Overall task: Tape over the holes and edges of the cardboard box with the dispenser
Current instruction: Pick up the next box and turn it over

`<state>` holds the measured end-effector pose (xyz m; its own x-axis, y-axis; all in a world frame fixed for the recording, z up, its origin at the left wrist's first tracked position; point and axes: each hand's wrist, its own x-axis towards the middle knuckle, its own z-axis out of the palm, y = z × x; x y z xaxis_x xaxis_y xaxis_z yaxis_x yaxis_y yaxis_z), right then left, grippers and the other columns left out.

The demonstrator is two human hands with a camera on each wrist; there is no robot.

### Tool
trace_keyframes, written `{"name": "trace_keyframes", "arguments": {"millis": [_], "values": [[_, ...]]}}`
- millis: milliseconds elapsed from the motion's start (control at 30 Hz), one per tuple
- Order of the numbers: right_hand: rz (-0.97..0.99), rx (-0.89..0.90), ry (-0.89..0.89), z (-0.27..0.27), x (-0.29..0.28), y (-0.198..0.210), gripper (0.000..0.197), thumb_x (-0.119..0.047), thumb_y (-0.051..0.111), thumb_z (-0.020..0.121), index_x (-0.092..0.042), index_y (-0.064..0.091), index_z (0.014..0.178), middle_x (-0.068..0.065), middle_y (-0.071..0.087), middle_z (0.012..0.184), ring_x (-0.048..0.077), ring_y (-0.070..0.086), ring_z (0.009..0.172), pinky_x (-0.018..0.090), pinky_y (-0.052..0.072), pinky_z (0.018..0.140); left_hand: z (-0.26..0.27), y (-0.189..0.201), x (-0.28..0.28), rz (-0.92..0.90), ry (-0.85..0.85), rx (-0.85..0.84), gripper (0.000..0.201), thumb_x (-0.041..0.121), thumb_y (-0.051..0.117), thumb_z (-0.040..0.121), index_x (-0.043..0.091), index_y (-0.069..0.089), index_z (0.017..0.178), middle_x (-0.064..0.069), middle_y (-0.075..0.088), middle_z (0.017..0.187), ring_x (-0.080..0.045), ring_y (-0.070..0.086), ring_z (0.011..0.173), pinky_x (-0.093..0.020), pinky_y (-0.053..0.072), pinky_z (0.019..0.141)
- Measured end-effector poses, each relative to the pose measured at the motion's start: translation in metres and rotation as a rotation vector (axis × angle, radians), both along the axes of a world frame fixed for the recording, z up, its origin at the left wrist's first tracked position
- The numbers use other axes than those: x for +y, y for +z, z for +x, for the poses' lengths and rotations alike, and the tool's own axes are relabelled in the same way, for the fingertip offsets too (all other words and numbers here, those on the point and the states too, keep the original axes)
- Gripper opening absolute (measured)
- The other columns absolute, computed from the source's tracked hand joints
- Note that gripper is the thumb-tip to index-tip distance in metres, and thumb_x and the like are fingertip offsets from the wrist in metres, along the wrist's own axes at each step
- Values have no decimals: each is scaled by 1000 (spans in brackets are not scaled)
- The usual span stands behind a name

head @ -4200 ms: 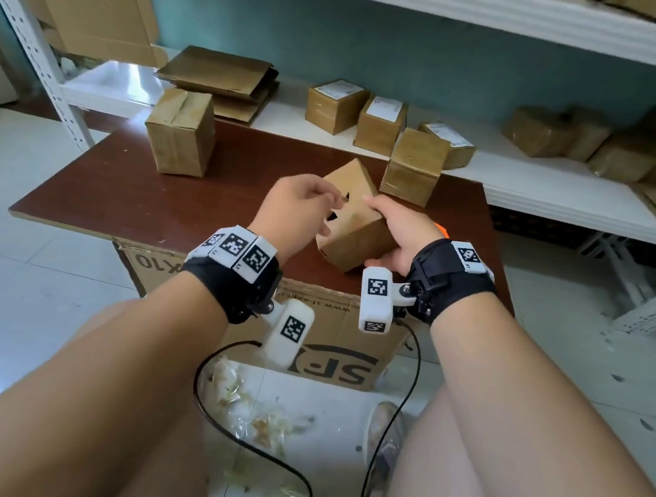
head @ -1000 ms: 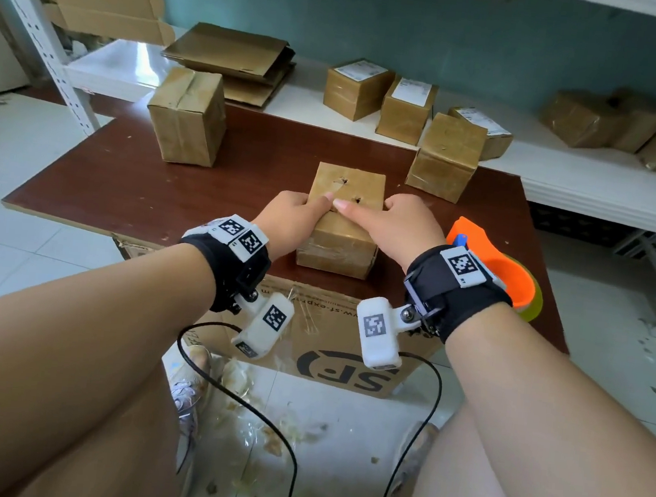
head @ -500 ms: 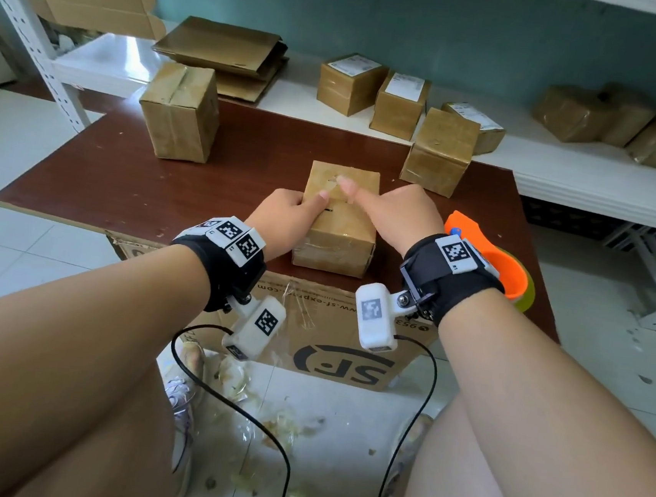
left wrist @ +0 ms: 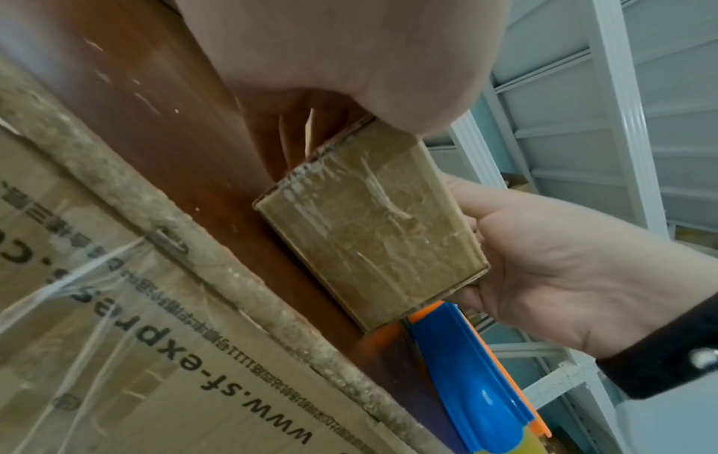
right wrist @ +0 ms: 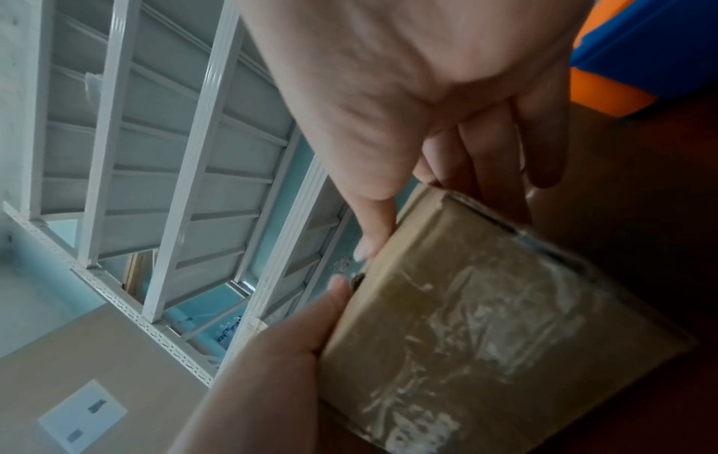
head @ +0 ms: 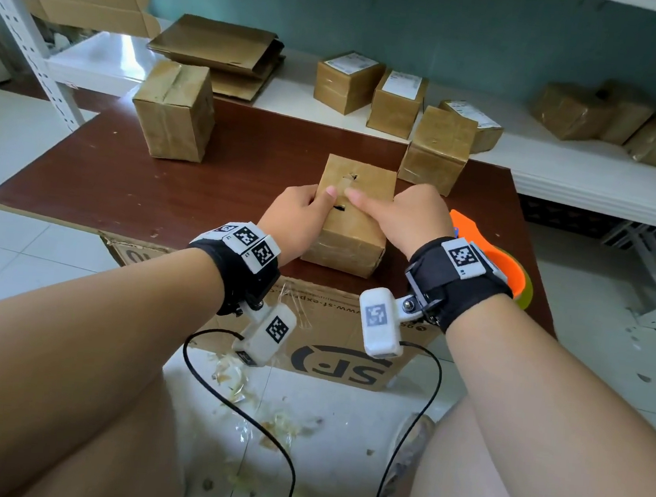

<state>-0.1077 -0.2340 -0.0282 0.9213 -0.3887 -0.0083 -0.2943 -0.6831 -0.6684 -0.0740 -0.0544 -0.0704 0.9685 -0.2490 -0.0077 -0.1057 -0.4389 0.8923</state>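
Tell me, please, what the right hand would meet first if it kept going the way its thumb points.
Probably the left hand's thumb: the right hand points leftward across the cardboard box, thumbs nearly tip to tip.

Ahead of you a teal wall [head: 440, 22] backs a white shelf [head: 566, 171] along the brown tabletop's [head: 133, 173] far edge. White floor tiles [head: 17, 258] lie below, strewn with scraps by your feet.

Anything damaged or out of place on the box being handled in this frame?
Yes. The cardboard box on the table has two ragged holes in its top face, still uncovered. The left hand and right hand press thumbs beside them; the dispenser lies unused.
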Motion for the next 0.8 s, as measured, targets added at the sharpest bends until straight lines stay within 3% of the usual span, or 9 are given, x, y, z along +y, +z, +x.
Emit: {"name": "trace_keyframes", "arguments": {"millis": [100,167,200,267,333,400,467,600,800], "values": [[-7,-35,-33,-3,-5,-1,72,-65,67,94,-17,36,51,1,35,50,24,39,53,36,26,54,-1,1,-3,38,35,-50,56,54,40,111,5,62,95,-2,61,85,-19,56,74,-35,42,69],[7,-78,-34,-4,-6,-3,72,-61,63,99,-16,34,50,2,34,50,25,37,53,36,26,56,-3,2,-2,22,45,-51,63,67,48,104,11,63,128,1,70,121,-16,67,103,-35,53,84],[15,-108,-33,-5,-5,-3,71,-61,61,100,-16,35,52,3,35,51,25,39,54,36,27,57,-4,4,-2,-11,46,-50,74,71,54,99,14,54,146,3,60,146,-16,64,123,-36,55,96],[48,-164,-35,-8,-2,-1,64,-70,60,96,-18,45,62,0,47,60,23,49,62,37,35,61,-4,7,0,-96,28,-77,87,69,66,92,17,40,158,9,36,165,-17,54,140,-41,53,109],[146,-179,-34,-12,0,3,61,-80,64,86,-20,59,97,-9,64,88,16,63,85,37,49,73,-6,13,-2,-122,-17,-145,89,66,73,88,19,38,156,3,24,173,-19,49,145,-44,50,114],[237,-174,0,-18,0,10,92,-85,71,76,-22,50,140,-16,65,123,11,63,112,36,53,93,-8,17,-4,-118,-55,-214,87,57,78,88,18,39,155,-2,26,171,-18,44,148,-44,45,119],[246,-221,21,-21,-1,14,114,-86,76,70,-27,34,159,-21,57,137,6,56,122,32,49,101,-11,21,-6,-138,-60,-258,83,48,82,90,16,39,153,5,40,159,-9,49,140,-41,47,118],[219,-255,19,-23,-4,18,79,-85,75,72,-41,49,133,-28,64,115,7,64,112,39,56,98,-14,19,-8,-160,-70,-276,85,42,85,90,13,37,154,8,46,150,9,49,129,-29,49,112],[204,-239,2,-23,-9,20,46,-73,62,94,-41,45,121,-34,51,95,-6,56,88,17,44,76,-19,11,-12,-153,-64,-290,90,49,82,89,14,33,157,1,44,158,-9,47,142,-38,47,117]]}}
